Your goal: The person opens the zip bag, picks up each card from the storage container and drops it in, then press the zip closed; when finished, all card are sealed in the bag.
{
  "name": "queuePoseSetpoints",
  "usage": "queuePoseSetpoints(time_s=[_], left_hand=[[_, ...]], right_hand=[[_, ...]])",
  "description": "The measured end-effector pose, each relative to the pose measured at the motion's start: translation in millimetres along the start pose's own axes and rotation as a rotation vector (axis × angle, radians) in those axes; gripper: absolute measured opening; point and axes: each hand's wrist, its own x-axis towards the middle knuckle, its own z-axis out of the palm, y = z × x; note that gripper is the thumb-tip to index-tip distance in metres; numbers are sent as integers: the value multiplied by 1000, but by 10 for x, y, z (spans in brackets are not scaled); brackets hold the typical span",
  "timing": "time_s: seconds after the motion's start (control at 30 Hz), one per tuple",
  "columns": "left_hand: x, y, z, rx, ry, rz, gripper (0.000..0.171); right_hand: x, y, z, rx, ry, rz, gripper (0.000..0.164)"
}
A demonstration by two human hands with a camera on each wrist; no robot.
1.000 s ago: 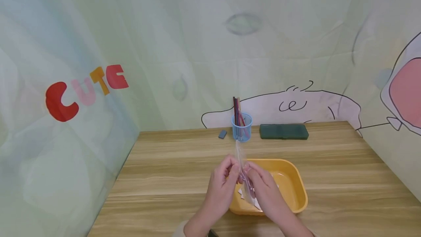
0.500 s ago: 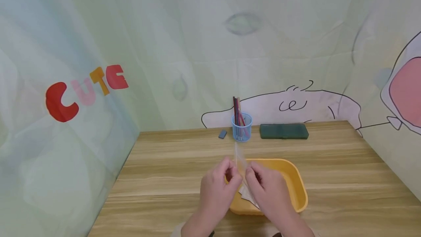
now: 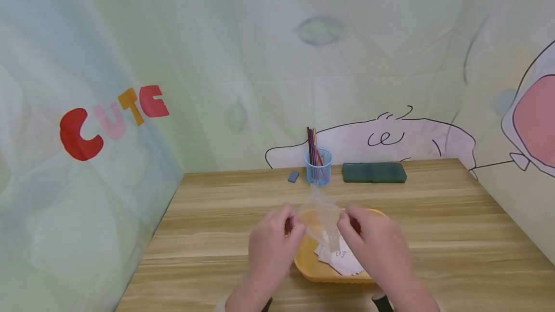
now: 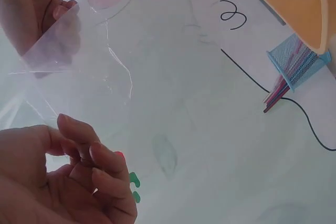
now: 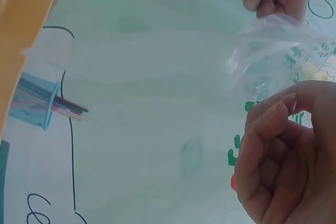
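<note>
A clear plastic bag [image 3: 322, 211] is stretched between my two hands above the yellow tray [image 3: 310, 273]. My left hand [image 3: 274, 240] pinches one side of it between thumb and curled fingers. On the opposite side, my right hand [image 3: 377, 240] pinches the film the same way. Both wrist views show the transparent film, with the bag [image 4: 94, 66] spanning the gap between the hands and the bag [image 5: 278, 51] looking crumpled and shiny. Under the hands, several white cards [image 3: 342, 256] with a jagged edge and small printed drawings lie in the tray, partly covered by the right hand.
A blue mesh cup [image 3: 318, 167] of coloured pencils stands at the back of the wooden table [image 3: 208, 235]. To its left lies a small blue-grey eraser [image 3: 293, 176]; to its right, a dark green flat case [image 3: 374, 173]. A printed cloth backdrop rises behind.
My hands have moved apart, left hand leftward and right hand rightward, spreading the bag wider between them. More of the white cards in the tray now shows.
</note>
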Motion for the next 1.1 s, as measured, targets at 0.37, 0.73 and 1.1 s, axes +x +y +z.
queuePoseSetpoints(time_s=[0.37,0.73,1.1], left_hand=[[-38,53,-10,-133,67,125,18],[-94,134,184,-175,155,379,8],[-93,19,171,-158,167,427,21]], right_hand=[[19,-35,9,-9,67,-69,15],[-30,-95,89,121,82,-253,20],[-17,-42,60,141,14,-207,22]])
